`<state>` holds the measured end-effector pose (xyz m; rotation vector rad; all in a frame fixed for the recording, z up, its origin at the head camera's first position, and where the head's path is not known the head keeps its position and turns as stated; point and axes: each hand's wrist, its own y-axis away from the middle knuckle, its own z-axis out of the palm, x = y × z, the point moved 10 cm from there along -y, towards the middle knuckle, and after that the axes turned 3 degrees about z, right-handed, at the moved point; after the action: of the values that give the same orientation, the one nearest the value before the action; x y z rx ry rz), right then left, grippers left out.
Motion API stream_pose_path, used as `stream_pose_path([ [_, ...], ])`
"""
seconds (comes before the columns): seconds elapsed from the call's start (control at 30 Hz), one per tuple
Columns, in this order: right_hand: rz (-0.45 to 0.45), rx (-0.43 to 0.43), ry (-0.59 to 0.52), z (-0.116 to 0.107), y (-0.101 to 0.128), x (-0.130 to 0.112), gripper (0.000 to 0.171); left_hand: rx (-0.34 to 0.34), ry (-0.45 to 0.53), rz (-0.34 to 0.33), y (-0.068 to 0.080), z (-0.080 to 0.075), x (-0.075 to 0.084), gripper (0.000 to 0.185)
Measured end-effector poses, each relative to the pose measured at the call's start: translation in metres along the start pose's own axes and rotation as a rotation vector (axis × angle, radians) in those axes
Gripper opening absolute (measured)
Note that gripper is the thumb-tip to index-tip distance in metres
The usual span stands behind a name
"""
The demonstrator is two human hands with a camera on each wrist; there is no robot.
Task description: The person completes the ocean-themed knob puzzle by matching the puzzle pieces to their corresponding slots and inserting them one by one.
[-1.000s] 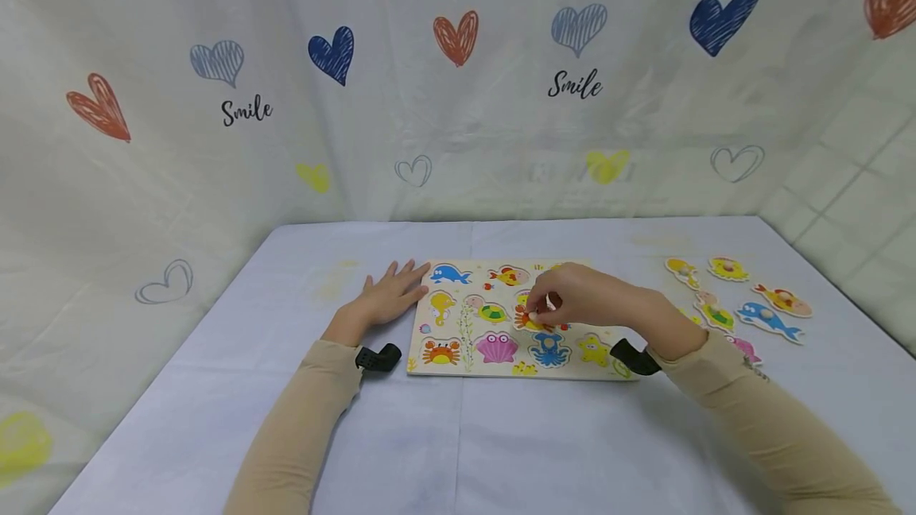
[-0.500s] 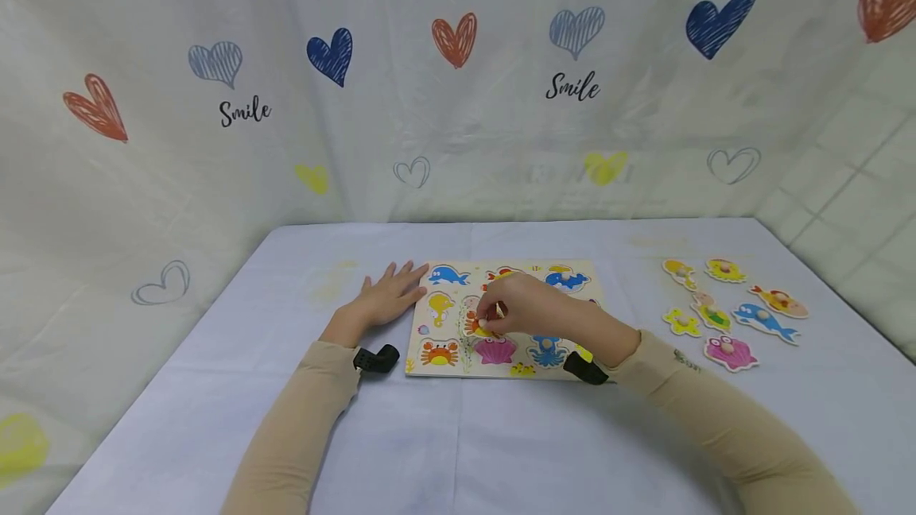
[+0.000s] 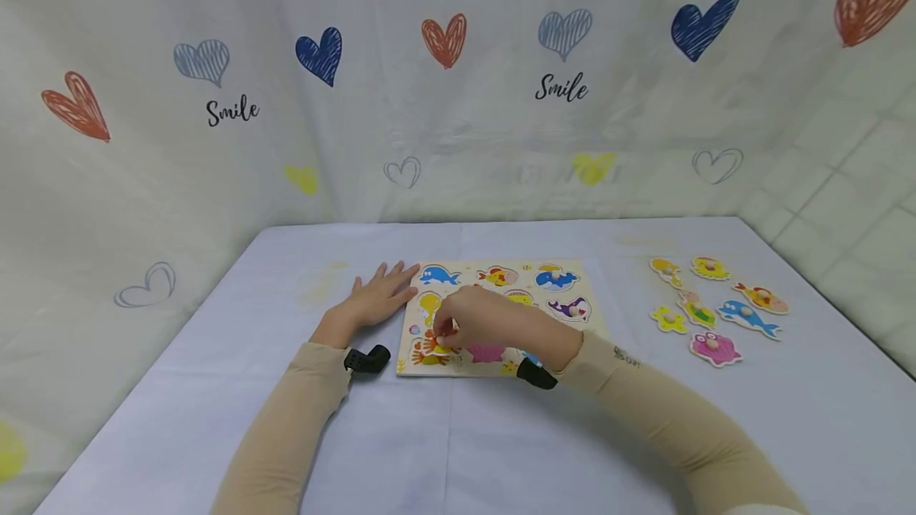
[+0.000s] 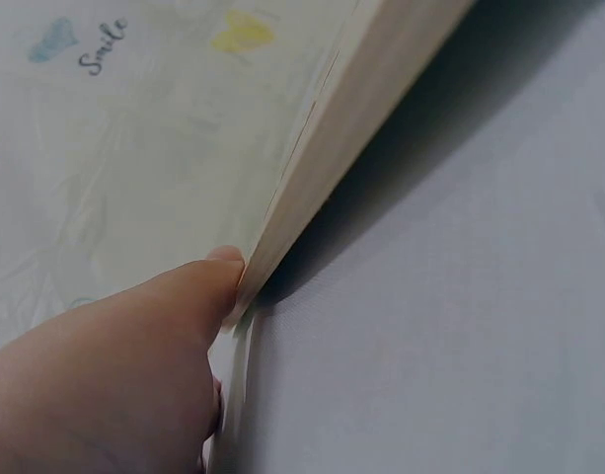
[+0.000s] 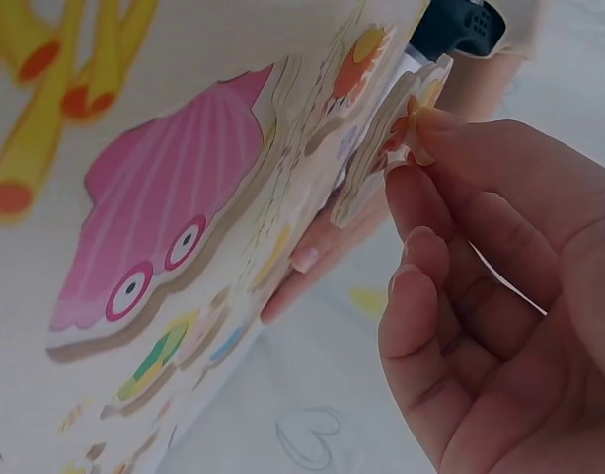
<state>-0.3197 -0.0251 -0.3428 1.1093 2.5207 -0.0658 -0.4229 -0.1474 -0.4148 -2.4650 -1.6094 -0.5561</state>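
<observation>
A wooden puzzle board (image 3: 465, 265) with sea-animal pictures lies flat on the cloth-covered table. My right hand (image 3: 442, 336) reaches across it to its near left corner and pinches a small orange and yellow piece (image 3: 429, 344) just over the board. In the right wrist view my fingertips (image 5: 420, 123) grip that piece (image 5: 381, 168) beside the pink shell (image 5: 174, 207). My left hand (image 3: 390, 280) lies flat on the table against the board's left edge. The left wrist view shows its thumb (image 4: 184, 296) pressed on the board's edge (image 4: 361, 128).
Several loose animal pieces lie to the right of the board, among them a blue dolphin (image 3: 747, 316) and a pink shell (image 3: 714, 348). A heart-printed curtain (image 3: 444, 38) stands behind the table. Light cloth (image 3: 458, 451) covers the near table.
My right hand has carried the orange piece from the board's middle leftward to its near left corner. The left hand has stayed against the board's edge.
</observation>
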Motion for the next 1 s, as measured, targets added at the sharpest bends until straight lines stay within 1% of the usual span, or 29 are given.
stream_pose_path([
  [0.07,0.007,-0.003,0.021,0.003,-0.004,-0.002,0.006,-0.003,-0.001,0.001,0.0,0.0,-0.001,0.065],
  [0.27,0.041,-0.022,0.023,0.011,-0.013,-0.006,0.007,0.001,0.004,0.008,-0.001,-0.002,0.0,0.066],
  [0.5,0.03,-0.025,0.08,0.012,-0.02,-0.009,0.007,0.004,0.002,0.004,-0.001,-0.002,0.0,0.065],
  [1.0,0.026,-0.042,0.082,0.013,-0.019,-0.012,0.006,-0.001,0.016,-0.001,0.003,-0.001,0.003,0.064],
])
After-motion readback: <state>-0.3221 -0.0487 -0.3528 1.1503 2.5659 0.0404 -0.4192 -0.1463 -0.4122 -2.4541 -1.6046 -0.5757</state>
